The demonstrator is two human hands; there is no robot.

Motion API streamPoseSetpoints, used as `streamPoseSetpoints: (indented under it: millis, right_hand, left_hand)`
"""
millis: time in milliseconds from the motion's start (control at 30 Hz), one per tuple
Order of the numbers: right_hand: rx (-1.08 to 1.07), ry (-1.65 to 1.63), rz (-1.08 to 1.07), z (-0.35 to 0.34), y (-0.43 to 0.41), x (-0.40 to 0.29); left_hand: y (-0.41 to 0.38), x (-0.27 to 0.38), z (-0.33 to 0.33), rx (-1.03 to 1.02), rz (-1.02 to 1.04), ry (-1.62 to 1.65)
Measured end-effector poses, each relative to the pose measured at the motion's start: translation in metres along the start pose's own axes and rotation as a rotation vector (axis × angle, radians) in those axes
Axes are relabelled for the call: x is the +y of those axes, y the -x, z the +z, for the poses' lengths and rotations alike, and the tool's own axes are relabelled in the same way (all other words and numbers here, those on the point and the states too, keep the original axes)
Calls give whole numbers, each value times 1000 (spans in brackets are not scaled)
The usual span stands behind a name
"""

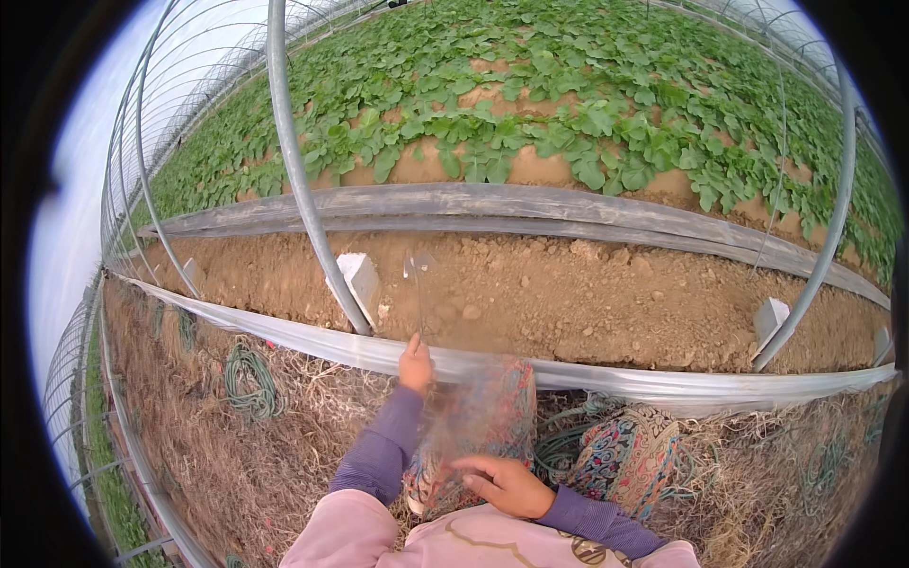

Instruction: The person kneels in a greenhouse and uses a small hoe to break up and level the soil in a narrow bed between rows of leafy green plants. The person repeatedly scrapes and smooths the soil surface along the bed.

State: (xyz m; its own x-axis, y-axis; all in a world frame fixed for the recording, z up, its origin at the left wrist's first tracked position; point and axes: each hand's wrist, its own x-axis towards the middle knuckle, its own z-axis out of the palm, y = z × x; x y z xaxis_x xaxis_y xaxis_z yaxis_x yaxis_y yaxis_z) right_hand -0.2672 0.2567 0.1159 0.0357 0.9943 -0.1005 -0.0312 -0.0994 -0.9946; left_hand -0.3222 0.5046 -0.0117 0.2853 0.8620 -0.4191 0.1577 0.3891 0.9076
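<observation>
My left hand (417,366) is closed around the near end of a thin-handled hand tool (419,298). The tool points away from me over the bare soil, and its blurred far end has a pale, shiny head too indistinct to identify. Close to my body, my right hand (508,486) hangs above my patterned trouser leg (518,405). Its thumb and forefinger are apart, with nothing visible between them. A folded strip of clear plastic film (639,387) runs crosswise just beyond my knees. Past it lies a band of loose brown soil (540,298).
Metal hoop posts rise at left (298,170) and right (831,234), beside concrete blocks (360,284) (770,319). A grey plastic sheet (497,202) borders leafy green crops (540,135). Coiled green rope (248,383) lies on dry grass (213,476).
</observation>
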Motion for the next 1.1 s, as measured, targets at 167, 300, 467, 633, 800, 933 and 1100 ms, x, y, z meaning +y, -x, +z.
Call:
streamPoseSetpoints:
  millis: [167,300,467,633,800,933,1100]
  right_hand:
    - [-20,-46,11,4,-3,-6]
    - [-24,-76,17,-1,-3,-8]
    - [12,-36,3,-6,0,0]
    - [17,-70,-35,-5,0,-2]
    - [41,-81,-19,-7,0,-2]
    - [75,-69,-94,-7,3,1]
    - [33,-94,-27,-9,6,-6]
  left_hand:
    - [-71,28,-18,80,69,-80]
    - [-48,-55,2,-149,172,-377]
    - [20,-15,24,-229,-173,57]
    - [-20,14,20,-38,-56,37]
    - [26,-28,27,-298,-45,-169]
    - [16,-45,2,-491,277,-412]
    - [-20,16,7,-136,-96,-95]
